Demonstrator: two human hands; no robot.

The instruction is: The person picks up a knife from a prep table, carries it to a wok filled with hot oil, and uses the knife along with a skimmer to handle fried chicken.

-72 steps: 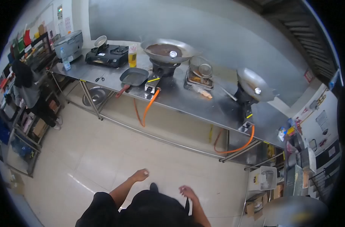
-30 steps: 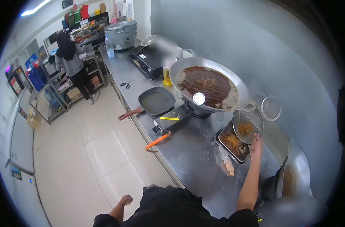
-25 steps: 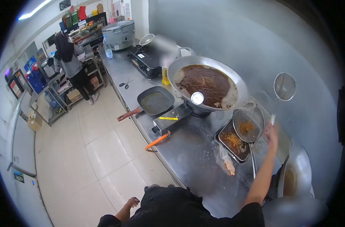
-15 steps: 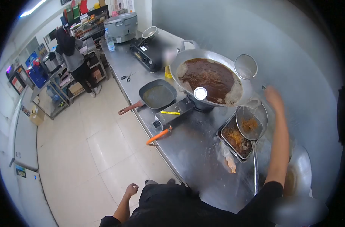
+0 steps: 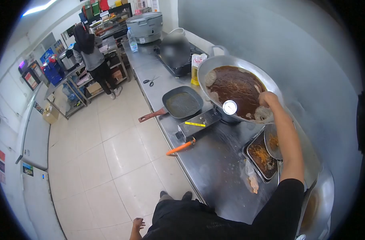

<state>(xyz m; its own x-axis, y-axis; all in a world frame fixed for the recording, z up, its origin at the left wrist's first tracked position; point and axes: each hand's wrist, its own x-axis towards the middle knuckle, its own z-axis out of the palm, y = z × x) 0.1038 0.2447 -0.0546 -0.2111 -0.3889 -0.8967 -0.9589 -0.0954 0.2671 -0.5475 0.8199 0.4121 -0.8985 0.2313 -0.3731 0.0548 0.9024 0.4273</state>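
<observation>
My right hand (image 5: pixel 268 99) is over the right rim of a large wok (image 5: pixel 272 82) of bubbling brown oil. Its fingers are wrapped round the handle of a small strainer, whose mesh I cannot make out. A round dial thermometer (image 5: pixel 229 107) sits at the wok's near edge. Below my right forearm, a larger strainer (image 5: pixel 273 141) with orange-brown crumbs rests over a crumb-filled metal tray (image 5: pixel 262 159). My left hand (image 5: pixel 138 223) hangs low over the floor, holding nothing, with its fingers loosely curled and slightly apart.
A square pan (image 5: pixel 184 103), scissors (image 5: pixel 151 81), a yellow oil pouch (image 5: pixel 195 70) and a gas burner (image 5: pixel 198 124) with an orange hose stand on the steel table (image 5: pixel 206 164). A second wok (image 5: pixel 324 200) is at right. Another person (image 5: pixel 90 56) stands at a far shelf.
I have come up to the table from farther back. My right hand picked up the small strainer, raised it beside the wall, then brought it left over the wok.
</observation>
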